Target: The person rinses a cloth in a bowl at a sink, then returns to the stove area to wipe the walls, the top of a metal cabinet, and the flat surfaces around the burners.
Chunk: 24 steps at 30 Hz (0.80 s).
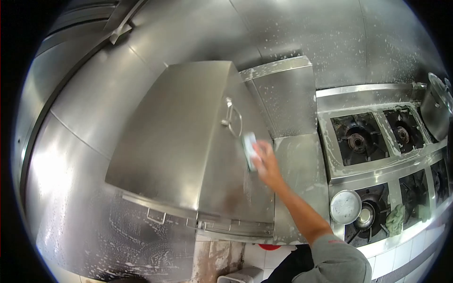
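My right hand (266, 162) is closed around a pale sponge (250, 150) with a darker green side, slightly blurred. It presses the sponge near the side face of a large stainless steel cabinet (170, 141) with a sloping top. Just above the sponge, a looped metal handle (235, 120) is fixed to that same face. The forearm reaches in from the lower right, out of a grey sleeve (339, 259). My left hand is outside the view.
To the right stands a gas stove (356, 141) with several burners and soap suds on its frame. A metal bowl (346, 206), a green cloth (395, 220) and a tall pot (436, 111) rest on it. Suds spot the steel wall (330, 37). Something red (269, 246) shows below.
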Tool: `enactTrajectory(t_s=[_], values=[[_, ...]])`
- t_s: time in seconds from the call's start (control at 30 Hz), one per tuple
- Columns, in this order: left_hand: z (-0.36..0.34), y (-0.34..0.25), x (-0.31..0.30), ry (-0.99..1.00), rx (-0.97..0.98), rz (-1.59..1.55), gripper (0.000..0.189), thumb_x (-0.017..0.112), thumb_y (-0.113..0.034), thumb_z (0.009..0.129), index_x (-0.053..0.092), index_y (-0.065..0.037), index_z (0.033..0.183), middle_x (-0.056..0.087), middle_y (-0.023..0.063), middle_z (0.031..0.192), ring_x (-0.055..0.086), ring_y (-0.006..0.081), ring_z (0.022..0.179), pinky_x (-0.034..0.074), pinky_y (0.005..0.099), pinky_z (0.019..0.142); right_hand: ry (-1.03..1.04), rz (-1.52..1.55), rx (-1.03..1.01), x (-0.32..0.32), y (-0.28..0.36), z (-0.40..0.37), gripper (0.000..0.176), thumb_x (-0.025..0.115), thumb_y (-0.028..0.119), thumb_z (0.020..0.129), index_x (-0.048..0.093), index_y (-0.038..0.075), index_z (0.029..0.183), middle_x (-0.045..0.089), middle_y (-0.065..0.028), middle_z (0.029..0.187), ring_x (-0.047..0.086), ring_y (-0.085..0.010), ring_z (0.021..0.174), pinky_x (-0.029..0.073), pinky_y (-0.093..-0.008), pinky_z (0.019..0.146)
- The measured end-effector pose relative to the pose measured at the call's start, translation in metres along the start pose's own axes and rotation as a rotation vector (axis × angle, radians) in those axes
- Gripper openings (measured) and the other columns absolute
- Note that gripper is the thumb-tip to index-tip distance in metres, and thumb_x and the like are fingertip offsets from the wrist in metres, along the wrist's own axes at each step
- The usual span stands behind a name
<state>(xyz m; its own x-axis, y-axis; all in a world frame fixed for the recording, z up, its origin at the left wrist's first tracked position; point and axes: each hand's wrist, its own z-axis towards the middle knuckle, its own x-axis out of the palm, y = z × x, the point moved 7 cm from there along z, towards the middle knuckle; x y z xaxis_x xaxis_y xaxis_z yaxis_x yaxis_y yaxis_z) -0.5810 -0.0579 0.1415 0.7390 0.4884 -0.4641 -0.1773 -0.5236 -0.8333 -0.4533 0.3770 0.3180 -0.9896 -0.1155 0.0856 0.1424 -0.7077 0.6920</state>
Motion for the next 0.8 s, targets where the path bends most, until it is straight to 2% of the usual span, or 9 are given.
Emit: enactTrajectory(t_s=[0.2,0.27,0.33,0.4,0.47,0.57,0.6,0.67,0.8], values=[[0.024,-0.037,0.009,0.013,0.035,0.016,0.033,0.047,-0.026,0.093,0.054,-0.016,0.124,0.063,0.0069,0.116,0.064,0.0277,0.094,0.049,0.0439,0.073,-0.082,-0.026,0.347,0.015,-0.101,0.110,0.040,0.059,0.013,0.087,0.055,0.008,0.127,0.046,-0.0189,0.121,0.048,-0.0311,0.112,0.038,-0.0368,0.096],[0.030,-0.045,0.011,0.016,0.043,0.008,0.033,0.047,-0.026,0.093,0.054,-0.016,0.124,0.063,0.0069,0.116,0.064,0.0278,0.094,0.049,0.0440,0.073,-0.016,0.025,-0.191,0.012,-0.046,0.117,0.040,0.060,0.015,0.088,0.055,0.010,0.127,0.048,-0.0188,0.116,0.050,-0.0313,0.108,0.040,-0.0363,0.094],[0.034,-0.053,0.012,0.018,0.051,0.010,0.033,0.047,-0.026,0.093,0.054,-0.016,0.124,0.063,0.0069,0.116,0.064,0.0278,0.094,0.049,0.0441,0.073,-0.022,-0.022,0.125,0.014,-0.090,0.142,0.040,0.054,0.021,0.093,0.053,0.007,0.130,0.049,-0.0187,0.121,0.050,-0.0295,0.111,0.039,-0.0365,0.097],[0.039,-0.060,0.016,0.029,0.066,0.007,0.033,0.047,-0.026,0.093,0.053,-0.016,0.124,0.063,0.0069,0.117,0.064,0.0279,0.094,0.049,0.0442,0.073,0.009,-0.236,0.194,0.018,-0.142,0.136,0.041,0.054,0.022,0.092,0.053,0.005,0.129,0.051,-0.0216,0.122,0.050,-0.0342,0.112,0.039,-0.0411,0.097],[0.047,-0.066,0.018,0.034,0.085,-0.005,0.033,0.047,-0.026,0.093,0.053,-0.017,0.125,0.063,0.0069,0.117,0.064,0.0280,0.095,0.049,0.0443,0.073,0.007,-0.209,0.085,0.010,-0.137,0.079,0.042,0.051,0.021,0.092,0.050,0.004,0.131,0.052,-0.0244,0.120,0.050,-0.0382,0.111,0.039,-0.0448,0.096],[0.055,-0.070,0.019,0.032,0.098,-0.029,0.033,0.047,-0.026,0.094,0.053,-0.017,0.125,0.063,0.0069,0.117,0.064,0.0281,0.095,0.049,0.0445,0.073,0.210,-0.334,0.630,0.006,-0.163,-0.085,0.052,0.048,0.012,0.089,0.036,0.001,0.138,0.050,-0.0270,0.125,0.050,-0.0401,0.113,0.040,-0.0462,0.096],[0.058,-0.068,0.018,0.030,0.104,-0.038,0.033,0.047,-0.026,0.094,0.053,-0.017,0.125,0.063,0.0069,0.117,0.064,0.0282,0.095,0.049,0.0445,0.073,0.220,-0.284,0.626,0.004,-0.164,-0.141,0.052,0.046,0.011,0.089,0.035,0.001,0.139,0.050,-0.0268,0.126,0.049,-0.0403,0.115,0.039,-0.0460,0.098],[0.064,-0.071,0.016,0.023,0.108,-0.048,0.034,0.047,-0.026,0.094,0.053,-0.017,0.125,0.063,0.0069,0.117,0.064,0.0283,0.095,0.049,0.0446,0.073,0.336,-0.241,0.904,-0.003,-0.125,-0.200,0.056,0.049,0.013,0.086,0.034,-0.003,0.138,0.047,-0.0291,0.129,0.046,-0.0418,0.119,0.032,-0.0465,0.105],[0.073,-0.067,0.014,0.024,0.112,-0.086,0.034,0.046,-0.026,0.094,0.052,-0.017,0.126,0.063,0.0069,0.117,0.064,0.0284,0.095,0.049,0.0448,0.073,0.301,-0.091,0.265,-0.008,0.036,-0.122,0.056,0.056,0.005,0.075,0.042,-0.002,0.129,0.041,-0.0311,0.123,0.041,-0.0453,0.115,0.034,-0.0477,0.100]])
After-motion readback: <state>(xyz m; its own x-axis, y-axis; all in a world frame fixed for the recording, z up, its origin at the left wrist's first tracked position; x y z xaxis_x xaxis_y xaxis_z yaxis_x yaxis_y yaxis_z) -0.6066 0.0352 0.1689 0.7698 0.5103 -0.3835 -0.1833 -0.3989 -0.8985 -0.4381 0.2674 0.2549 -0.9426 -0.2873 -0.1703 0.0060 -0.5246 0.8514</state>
